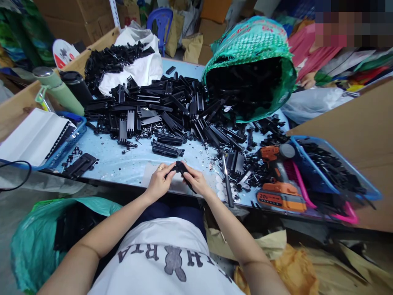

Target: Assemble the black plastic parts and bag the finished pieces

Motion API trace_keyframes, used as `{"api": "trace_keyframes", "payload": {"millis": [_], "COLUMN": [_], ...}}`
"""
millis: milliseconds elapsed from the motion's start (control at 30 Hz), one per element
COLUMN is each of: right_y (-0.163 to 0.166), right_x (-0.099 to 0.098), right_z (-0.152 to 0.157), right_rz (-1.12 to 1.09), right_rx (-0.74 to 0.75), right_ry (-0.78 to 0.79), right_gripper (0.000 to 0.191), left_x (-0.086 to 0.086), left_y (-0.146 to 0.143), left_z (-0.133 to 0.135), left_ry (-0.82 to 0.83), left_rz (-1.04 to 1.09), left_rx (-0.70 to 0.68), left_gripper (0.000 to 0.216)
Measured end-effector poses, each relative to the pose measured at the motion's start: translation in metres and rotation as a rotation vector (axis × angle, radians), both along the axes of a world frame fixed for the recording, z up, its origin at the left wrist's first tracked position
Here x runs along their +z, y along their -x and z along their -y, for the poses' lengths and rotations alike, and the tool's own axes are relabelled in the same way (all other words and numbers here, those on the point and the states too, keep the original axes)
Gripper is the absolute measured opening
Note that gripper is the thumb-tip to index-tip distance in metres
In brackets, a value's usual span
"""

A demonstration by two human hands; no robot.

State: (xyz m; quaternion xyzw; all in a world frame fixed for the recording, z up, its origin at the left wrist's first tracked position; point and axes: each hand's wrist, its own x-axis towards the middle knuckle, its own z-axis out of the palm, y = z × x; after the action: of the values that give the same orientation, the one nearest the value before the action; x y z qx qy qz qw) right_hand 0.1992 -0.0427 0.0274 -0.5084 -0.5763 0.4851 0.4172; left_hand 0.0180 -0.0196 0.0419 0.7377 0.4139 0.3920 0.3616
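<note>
At the front edge of the light blue table (123, 162), my left hand (160, 180) and my right hand (196, 179) both grip a black plastic part (181, 167). The fingers of each hand are closed on it, and its lower end slants down beneath my right hand. Just beyond my hands lie two long black plastic assemblies (167, 148), side by side. Behind them spreads a heap of black plastic pieces (159, 102), some with comb-like ends. A hammer (227, 184) lies to the right of my right hand, among small metal pins and screws.
An orange cordless drill (278, 180) stands at the right, beside a blue basket (334, 168) of black parts. A green woven sack (251, 69) opens toward me. Papers fill a blue tray (80, 127) at left, near two tumblers (58, 88). Another person's hand (308, 80) shows at upper right.
</note>
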Motion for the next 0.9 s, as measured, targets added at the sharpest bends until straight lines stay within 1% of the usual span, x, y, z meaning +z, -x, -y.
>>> {"api": "trace_keyframes", "payload": {"millis": [33, 100, 200, 233, 267, 367, 400, 433, 500, 533, 600, 667, 733, 767, 800, 833, 900], "right_y": [-0.001, 0.003, 0.016, 0.02, 0.024, 0.028, 0.028, 0.027, 0.025, 0.024, 0.022, 0.019, 0.016, 0.015, 0.013, 0.012, 0.012], "right_x": [0.001, 0.001, -0.001, -0.002, -0.002, -0.001, 0.0, 0.001, 0.003, 0.003, 0.001, -0.003, -0.007, -0.01, -0.011, -0.012, -0.007], "right_z": [0.0, -0.001, 0.002, 0.003, 0.005, 0.009, 0.009, 0.008, 0.0, -0.007, -0.029, -0.055, -0.078, -0.087, -0.094, -0.099, -0.104], "right_rz": [0.044, 0.089, 0.065, 0.062, 0.071, 0.144, 0.163, 0.174, 0.182, 0.187, 0.193, 0.216, 0.254, 0.275, 0.293, 0.305, 0.333], "right_rx": [0.009, 0.002, -0.07, -0.096, -0.117, -0.143, -0.147, -0.144, -0.102, -0.059, 0.039, 0.08, 0.039, 0.006, -0.028, -0.053, -0.072], "right_ry": [-0.056, -0.138, -0.204, -0.226, -0.246, -0.302, -0.31, -0.307, -0.264, -0.223, -0.112, -0.009, 0.038, 0.039, 0.031, 0.023, 0.019], "right_gripper": [0.052, 0.052, 0.053, 0.054, 0.055, 0.057, 0.057, 0.057, 0.056, 0.054, 0.049, 0.048, 0.051, 0.052, 0.052, 0.051, 0.044], "left_x": [0.001, 0.001, 0.003, 0.005, 0.007, 0.011, 0.01, 0.008, -0.003, -0.011, -0.029, -0.046, -0.056, -0.058, -0.058, -0.056, -0.049], "left_y": [-0.003, -0.011, -0.025, -0.027, -0.028, -0.021, -0.019, -0.017, -0.015, -0.015, -0.015, -0.012, -0.005, 0.0, 0.005, 0.01, 0.016], "left_z": [0.002, 0.007, 0.009, 0.008, 0.006, -0.003, -0.006, -0.008, -0.008, -0.007, -0.003, 0.002, 0.006, 0.007, 0.008, 0.009, 0.009], "left_ry": [-0.013, -0.059, -0.151, -0.181, -0.207, -0.239, -0.234, -0.218, -0.135, -0.059, 0.143, 0.326, 0.411, 0.409, 0.372, 0.304, 0.108], "left_rz": [0.008, 0.065, 0.193, 0.224, 0.24, 0.22, 0.209, 0.202, 0.21, 0.227, 0.272, 0.304, 0.267, 0.213, 0.136, 0.044, -0.145], "left_rx": [0.019, 0.106, 0.277, 0.301, 0.287, 0.122, 0.086, 0.086, 0.173, 0.234, 0.327, 0.359, 0.332, 0.309, 0.289, 0.272, 0.235], "left_gripper": [0.035, 0.035, 0.035, 0.035, 0.035, 0.033, 0.033, 0.032, 0.033, 0.035, 0.038, 0.042, 0.045, 0.046, 0.047, 0.047, 0.046]}}
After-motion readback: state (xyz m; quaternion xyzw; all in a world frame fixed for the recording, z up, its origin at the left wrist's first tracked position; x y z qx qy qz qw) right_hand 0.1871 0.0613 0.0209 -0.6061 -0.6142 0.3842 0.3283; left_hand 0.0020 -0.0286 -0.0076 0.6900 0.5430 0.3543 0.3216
